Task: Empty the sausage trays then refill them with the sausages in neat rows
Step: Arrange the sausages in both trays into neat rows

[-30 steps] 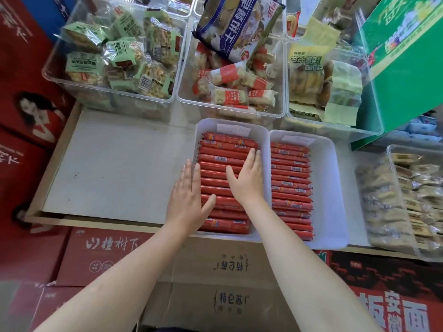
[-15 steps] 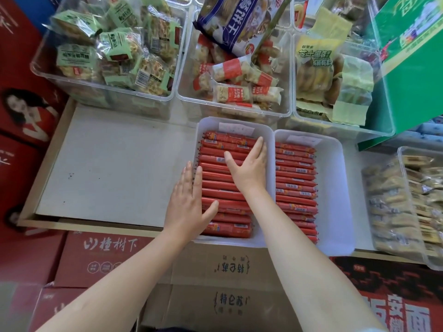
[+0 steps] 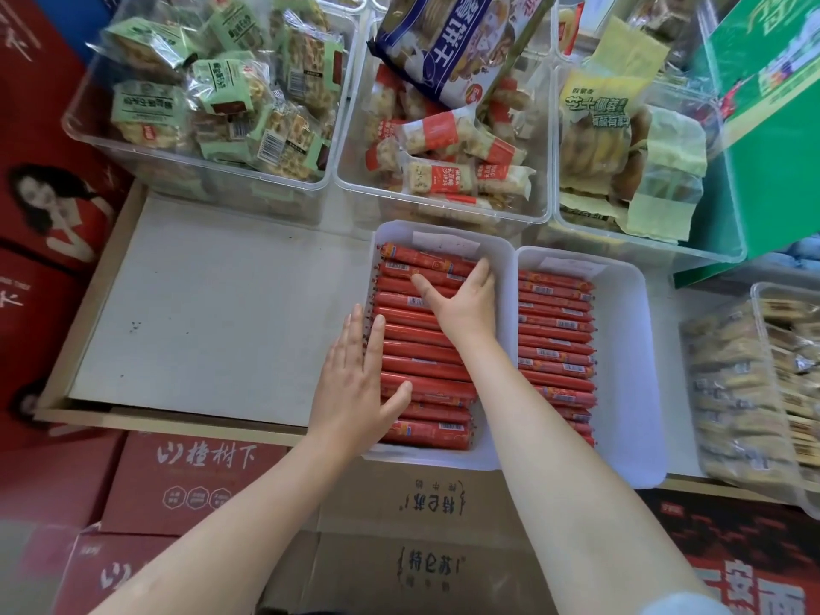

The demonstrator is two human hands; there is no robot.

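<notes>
Here, the red sausages (image 3: 423,348) lie in crosswise rows, one above the other, inside the left white tray (image 3: 443,235), which sits on the pale shelf board (image 3: 222,312) touching the right white tray (image 3: 621,370) beside it. The right tray holds its own column of sausages (image 3: 557,335) along its left half. My left hand (image 3: 355,388) lies flat with straight fingers over the left wall of the left tray, thumb resting on the lower rows, gripping nothing. My right hand (image 3: 466,299) is spread over the upper rows, thumb stretched left across them, fingertips bent down at the top sausages near the right wall; it holds nothing that I can see. Behind the trays stand three clear bins (image 3: 355,188) of packaged snacks. Red cartons (image 3: 191,481) sit below the shelf edge.
</notes>
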